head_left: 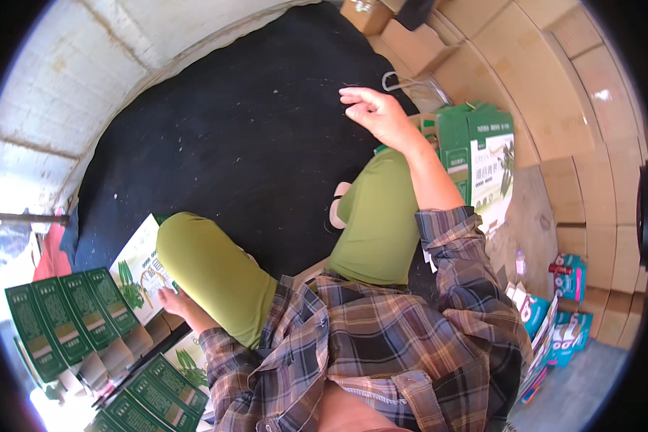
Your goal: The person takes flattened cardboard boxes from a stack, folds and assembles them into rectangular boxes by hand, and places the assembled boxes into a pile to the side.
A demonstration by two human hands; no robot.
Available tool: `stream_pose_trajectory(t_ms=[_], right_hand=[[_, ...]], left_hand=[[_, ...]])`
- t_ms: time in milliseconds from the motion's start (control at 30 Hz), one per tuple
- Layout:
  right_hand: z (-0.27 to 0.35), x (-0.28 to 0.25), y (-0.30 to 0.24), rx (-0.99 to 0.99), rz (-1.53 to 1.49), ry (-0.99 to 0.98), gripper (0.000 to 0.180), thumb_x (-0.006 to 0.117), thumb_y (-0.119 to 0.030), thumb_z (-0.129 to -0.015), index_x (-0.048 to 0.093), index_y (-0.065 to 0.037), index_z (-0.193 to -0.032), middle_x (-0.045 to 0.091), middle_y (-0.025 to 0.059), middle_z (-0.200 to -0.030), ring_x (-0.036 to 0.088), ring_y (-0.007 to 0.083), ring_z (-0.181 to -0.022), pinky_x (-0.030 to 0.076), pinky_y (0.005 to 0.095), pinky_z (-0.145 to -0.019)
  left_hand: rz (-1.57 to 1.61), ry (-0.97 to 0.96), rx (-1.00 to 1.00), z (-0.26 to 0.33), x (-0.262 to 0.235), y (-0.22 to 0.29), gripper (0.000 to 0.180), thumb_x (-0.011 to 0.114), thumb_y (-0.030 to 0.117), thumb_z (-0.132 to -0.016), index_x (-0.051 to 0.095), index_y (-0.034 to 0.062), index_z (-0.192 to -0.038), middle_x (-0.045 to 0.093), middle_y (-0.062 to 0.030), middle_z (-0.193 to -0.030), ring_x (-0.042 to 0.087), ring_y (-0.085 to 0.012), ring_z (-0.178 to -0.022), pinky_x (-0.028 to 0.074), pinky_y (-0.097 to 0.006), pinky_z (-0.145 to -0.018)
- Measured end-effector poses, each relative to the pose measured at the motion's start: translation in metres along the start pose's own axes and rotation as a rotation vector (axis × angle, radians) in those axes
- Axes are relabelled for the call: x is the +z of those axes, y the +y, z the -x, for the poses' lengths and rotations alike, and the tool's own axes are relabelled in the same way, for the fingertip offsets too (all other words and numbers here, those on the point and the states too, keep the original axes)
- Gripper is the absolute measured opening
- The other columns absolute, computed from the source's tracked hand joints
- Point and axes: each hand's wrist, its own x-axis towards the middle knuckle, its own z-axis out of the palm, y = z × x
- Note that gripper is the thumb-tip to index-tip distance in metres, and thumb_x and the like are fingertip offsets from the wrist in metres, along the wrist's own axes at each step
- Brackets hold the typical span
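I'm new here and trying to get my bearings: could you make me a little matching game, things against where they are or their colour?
Things:
1. right hand
2. left hand
3. mat
4. cardboard cartons

Descriptions:
A. black, spread on the floor
B. plain brown, stacked at the right
C. raised over the mat, holding nothing
D. low beside the knee, on a flat white-and-green box

Pairs: 1-C, 2-D, 3-A, 4-B

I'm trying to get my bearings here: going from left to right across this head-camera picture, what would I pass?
Fanned row of flat dark green cartons → left hand → left knee in olive green trousers → raised right hand → upright green and white printed box → small teal packets.
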Motion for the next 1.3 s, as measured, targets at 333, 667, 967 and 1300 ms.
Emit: stream_pose_trajectory(t_ms=[333,667,967,1300], right_hand=[[0.167,-0.067,0.136,0.496,-0.586,0.653,0.028,0.058,-0.020,-0.092,0.060,-0.006,-0.116,0.067,0.0086,-0.104,0.063,0.0170,-0.090,0.050,0.0282,-0.072],[0.263,-0.038,0.241,0.683,-1.549,1.353,0.040,0.045,-0.029,-0.098,0.042,0.003,-0.121,0.060,0.0171,-0.112,0.063,0.0266,-0.095,0.054,0.0364,-0.070],[0.266,-0.067,0.267,0.380,-1.769,1.741,0.045,0.047,-0.044,-0.096,0.053,0.000,-0.106,0.064,0.0135,-0.094,0.065,0.0271,-0.085,0.054,0.0352,-0.065],[0.313,-0.137,0.230,0.138,-1.365,1.985,0.031,0.049,-0.028,-0.095,0.053,0.001,-0.104,0.061,0.0142,-0.092,0.062,0.0237,-0.079,0.052,0.0301,-0.061]], left_hand=[[0.364,-0.414,0.719,0.186,0.088,0.243,0.029,0.052,0.009,-0.095,0.055,-0.0021,-0.121,0.059,-0.0131,-0.115,0.060,-0.0229,-0.102,0.053,-0.034,-0.080],[-0.124,-1.100,0.562,0.191,0.157,0.166,0.022,0.059,0.006,-0.091,0.063,0.0035,-0.113,0.064,-0.0021,-0.092,0.060,-0.0088,-0.081,0.048,-0.021,-0.072],[-0.342,-1.049,0.788,0.184,0.155,0.156,0.022,0.061,0.004,-0.088,0.065,0.0045,-0.110,0.063,-0.0019,-0.086,0.058,-0.0073,-0.077,0.048,-0.022,-0.068],[-0.434,-1.081,0.919,0.193,0.153,0.159,0.024,0.063,0.002,-0.084,0.065,0.0029,-0.109,0.062,-0.0057,-0.084,0.059,-0.0118,-0.074,0.049,-0.025,-0.067]])
